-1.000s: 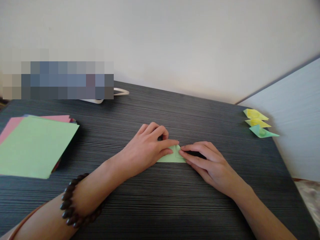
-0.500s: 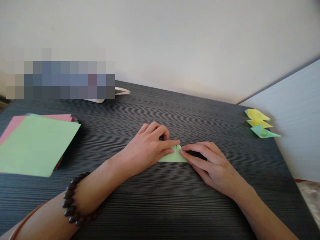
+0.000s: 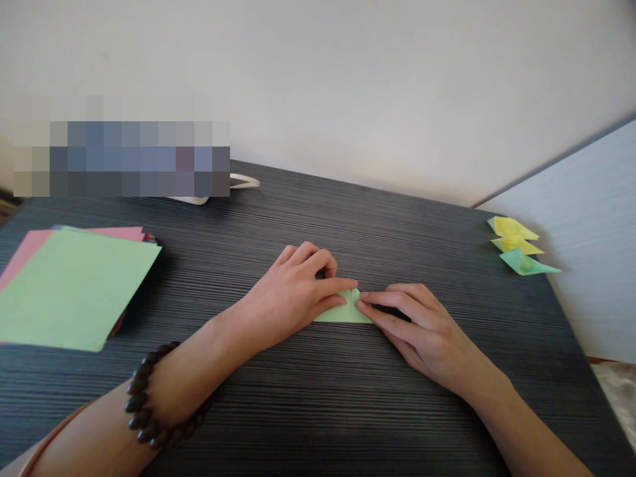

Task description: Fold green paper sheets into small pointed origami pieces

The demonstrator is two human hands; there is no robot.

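Observation:
A folded piece of light green paper (image 3: 342, 313) lies flat on the dark table, with a crease running down near its middle. My left hand (image 3: 301, 285) comes over it from the left; its index finger and thumb press on the paper's upper and left part, while the other fingers curl beyond it. From the right, my right hand (image 3: 417, 324) grips the right corner between its fingertips and thumb. The paper's two ends are partly covered by my hands. A bracelet of dark beads (image 3: 144, 397) circles my left wrist.
A stack of square sheets (image 3: 79, 291), green on top with pink below, lies at the left. Folded paper boats, two yellow (image 3: 517, 228) and one green (image 3: 529, 264), stand near the right edge. Behind, a pixelated patch hides part of a white object (image 3: 199, 199) by the wall.
Both hands keep nearly the same place on the green paper. The right fingers have shifted only very slightly, and the whole view has moved a touch.

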